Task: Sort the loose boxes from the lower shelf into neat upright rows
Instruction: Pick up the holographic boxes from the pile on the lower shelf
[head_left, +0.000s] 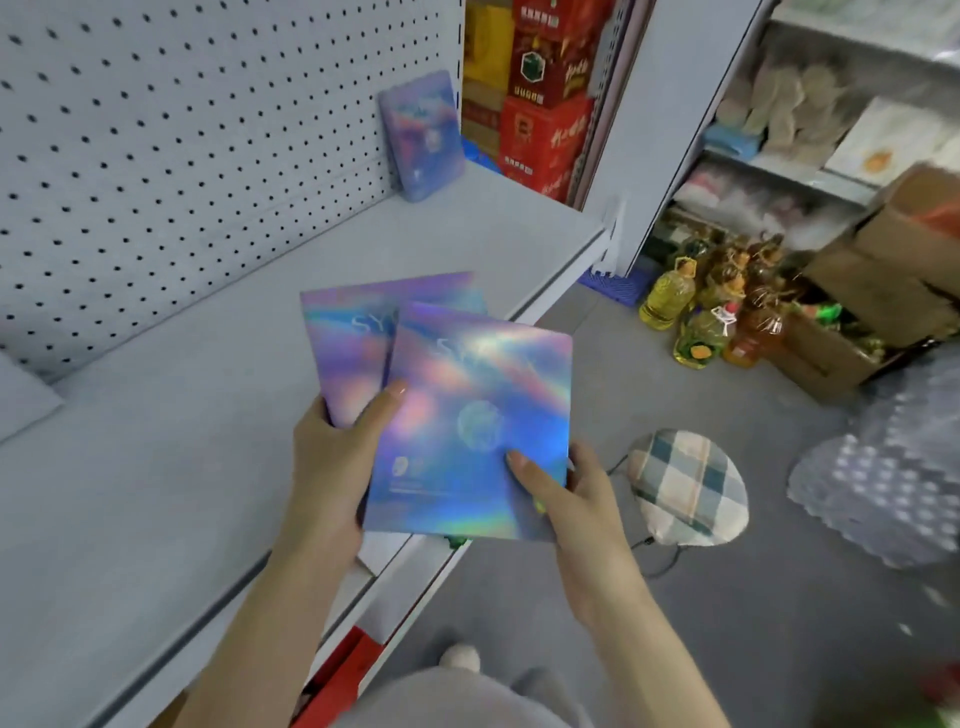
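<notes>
Two flat holographic purple-blue boxes are held over the front edge of the grey shelf (171, 467). My left hand (332, 457) grips the rear box (353, 343) at its lower left, thumb lying across the front box. My right hand (571, 499) holds the front box (478, 415) at its lower right corner, thumb on its face. A third matching box (423, 135) stands upright at the shelf's far end, leaning against the pegboard back (182, 145).
Red and yellow cartons (540, 93) are stacked behind the shelf end. On the floor to the right lie oil bottles (701, 312), cardboard boxes (883, 291), a checked cushion (685, 488) and bubble wrap (883, 478). A red item (343, 670) shows below the shelf edge.
</notes>
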